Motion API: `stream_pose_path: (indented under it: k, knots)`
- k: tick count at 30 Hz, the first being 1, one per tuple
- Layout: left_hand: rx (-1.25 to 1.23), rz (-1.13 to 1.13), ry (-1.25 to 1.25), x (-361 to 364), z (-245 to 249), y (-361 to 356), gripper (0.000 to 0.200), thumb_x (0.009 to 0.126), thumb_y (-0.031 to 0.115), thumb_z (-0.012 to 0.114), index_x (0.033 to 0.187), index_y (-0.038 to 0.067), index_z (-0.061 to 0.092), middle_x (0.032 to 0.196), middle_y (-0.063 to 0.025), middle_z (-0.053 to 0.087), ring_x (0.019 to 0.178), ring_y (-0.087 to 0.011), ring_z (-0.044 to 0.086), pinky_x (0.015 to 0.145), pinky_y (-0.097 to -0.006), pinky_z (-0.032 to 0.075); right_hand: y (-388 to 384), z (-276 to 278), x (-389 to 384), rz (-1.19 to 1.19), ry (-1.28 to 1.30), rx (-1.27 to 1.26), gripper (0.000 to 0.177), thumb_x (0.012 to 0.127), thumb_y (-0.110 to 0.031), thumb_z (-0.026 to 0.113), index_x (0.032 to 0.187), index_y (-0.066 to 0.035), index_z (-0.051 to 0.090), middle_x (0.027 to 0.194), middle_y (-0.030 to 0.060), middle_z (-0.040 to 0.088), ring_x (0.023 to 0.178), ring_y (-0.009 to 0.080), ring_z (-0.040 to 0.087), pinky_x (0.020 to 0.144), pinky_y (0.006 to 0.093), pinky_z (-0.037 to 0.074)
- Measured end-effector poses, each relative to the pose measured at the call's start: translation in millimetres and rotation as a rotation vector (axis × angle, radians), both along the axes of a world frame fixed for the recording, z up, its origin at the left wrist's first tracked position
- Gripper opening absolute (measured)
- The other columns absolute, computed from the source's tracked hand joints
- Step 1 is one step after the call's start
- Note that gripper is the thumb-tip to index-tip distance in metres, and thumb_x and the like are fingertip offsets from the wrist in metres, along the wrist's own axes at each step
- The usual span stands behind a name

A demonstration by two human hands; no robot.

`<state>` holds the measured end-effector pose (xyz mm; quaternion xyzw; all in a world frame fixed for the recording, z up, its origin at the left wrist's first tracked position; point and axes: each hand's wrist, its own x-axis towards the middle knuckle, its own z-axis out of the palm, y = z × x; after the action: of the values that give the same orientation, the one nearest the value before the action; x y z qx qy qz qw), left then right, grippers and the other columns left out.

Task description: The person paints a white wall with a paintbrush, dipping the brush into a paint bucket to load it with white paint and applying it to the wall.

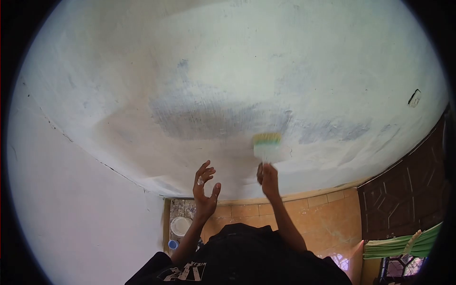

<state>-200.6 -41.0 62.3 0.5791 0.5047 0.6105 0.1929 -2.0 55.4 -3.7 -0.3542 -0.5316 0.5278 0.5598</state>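
Observation:
My right hand (269, 179) is wrapped round the handle of a wide paintbrush (267, 147), its bristles pointing up and overlapping the wall in this view. The bristles look yellow at the tips and green lower down, above a pale ferrule. To the left, my left hand (205, 190) is raised in front of the wall with fingers apart and a whitish smear on it; nothing is in it. The pale wall (228, 71) fills the view ahead, with streaky grey-blue patches across its middle.
A white bucket (181, 226) and a blue cup (173, 244) stand on the speckled floor at lower left. Orange tiles (313, 216) run below the wall. On the right are a dark panelled door (406, 194) and a green curtain (403, 247).

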Motion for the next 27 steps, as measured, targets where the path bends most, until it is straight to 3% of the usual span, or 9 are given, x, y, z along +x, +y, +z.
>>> stream_pose_path:
  k: [3,8,11,14,16,17,19,24,27]
  knots:
    - [-0.003,0.017,-0.014,6.3,-4.8,-0.2,0.037,0.081,0.000,0.061,0.117,0.005,0.056,0.138,-0.0154,0.046,0.120,-0.0284,0.052,0.092,-0.0382,0.047,-21.0,-6.2,3.3,0.025,-0.013,-0.099,0.046,0.104,-0.039,0.037,0.069,-0.010,0.040,0.052,-0.0049,0.033,0.042,0.0037,0.028,0.039,0.0223,0.021]
    - [-0.040,-0.030,-0.011,17.5,-1.9,3.0,0.035,0.081,-0.001,0.062,0.115,0.005,0.057,0.135,-0.0149,0.047,0.118,-0.0278,0.053,0.091,-0.0380,0.047,-14.8,99.7,18.3,0.008,0.008,0.120,0.045,0.104,-0.038,0.037,0.070,-0.009,0.041,0.053,-0.0051,0.034,0.043,0.0033,0.028,0.039,0.0218,0.021]
    - [-0.011,-0.057,0.036,23.9,-0.3,6.3,0.034,0.081,-0.001,0.061,0.114,0.005,0.057,0.134,-0.0147,0.048,0.117,-0.0275,0.053,0.090,-0.0378,0.048,3.4,117.6,22.9,-0.003,0.075,-0.014,0.044,0.104,-0.038,0.037,0.070,-0.010,0.041,0.054,-0.0048,0.034,0.043,0.0033,0.028,0.039,0.0216,0.021]
    - [0.009,-0.055,0.013,36.9,-1.8,4.6,0.033,0.081,-0.001,0.061,0.113,0.005,0.057,0.134,-0.0147,0.048,0.117,-0.0275,0.053,0.090,-0.0378,0.048,12.2,43.1,27.2,-0.012,0.014,0.024,0.043,0.104,-0.040,0.037,0.072,-0.011,0.041,0.053,-0.0060,0.032,0.042,0.0026,0.028,0.039,0.0209,0.021]
    - [-0.009,-0.035,-0.036,45.2,-4.4,-1.5,0.032,0.081,0.000,0.062,0.113,0.005,0.057,0.133,-0.0146,0.048,0.116,-0.0276,0.053,0.090,-0.0379,0.048,-3.3,-16.7,29.0,-0.005,-0.016,-0.095,0.043,0.103,-0.040,0.038,0.071,-0.012,0.041,0.053,-0.0065,0.032,0.041,0.0025,0.027,0.038,0.0209,0.020]
    - [-0.004,-0.026,-0.056,47.2,-9.8,-3.1,0.032,0.081,-0.001,0.062,0.113,0.005,0.057,0.132,-0.0149,0.049,0.116,-0.0275,0.054,0.090,-0.0378,0.048,-9.3,-53.2,33.6,-0.021,-0.155,0.028,0.043,0.103,-0.040,0.038,0.071,-0.011,0.041,0.052,-0.0064,0.032,0.040,0.0026,0.027,0.038,0.0211,0.020]
    - [-0.018,-0.028,-0.060,48.9,-10.7,-5.9,0.031,0.081,-0.002,0.062,0.111,0.005,0.058,0.131,-0.0152,0.050,0.116,-0.0279,0.054,0.090,-0.0383,0.048,-34.8,-15.0,35.8,0.073,0.040,-0.177,0.043,0.104,-0.039,0.038,0.073,-0.010,0.042,0.052,-0.0060,0.032,0.041,0.0026,0.028,0.038,0.0211,0.020]
    - [-0.018,-0.061,0.027,51.6,-8.5,-8.1,0.027,0.081,-0.002,0.063,0.107,0.004,0.060,0.129,-0.0159,0.051,0.116,-0.0292,0.054,0.094,-0.0399,0.046,-5.8,90.3,48.7,0.052,0.031,0.036,0.041,0.103,-0.038,0.040,0.075,-0.009,0.046,0.057,-0.0065,0.034,0.047,0.0034,0.030,0.043,0.0210,0.024]
    - [0.007,-0.068,0.021,57.3,-2.7,-9.7,0.025,0.081,-0.002,0.063,0.105,0.003,0.060,0.127,-0.0160,0.052,0.116,-0.0296,0.054,0.095,-0.0405,0.044,14.5,92.5,51.6,0.061,0.096,-0.030,0.042,0.104,-0.039,0.039,0.075,-0.009,0.046,0.057,-0.0067,0.035,0.047,0.0034,0.030,0.043,0.0210,0.025]
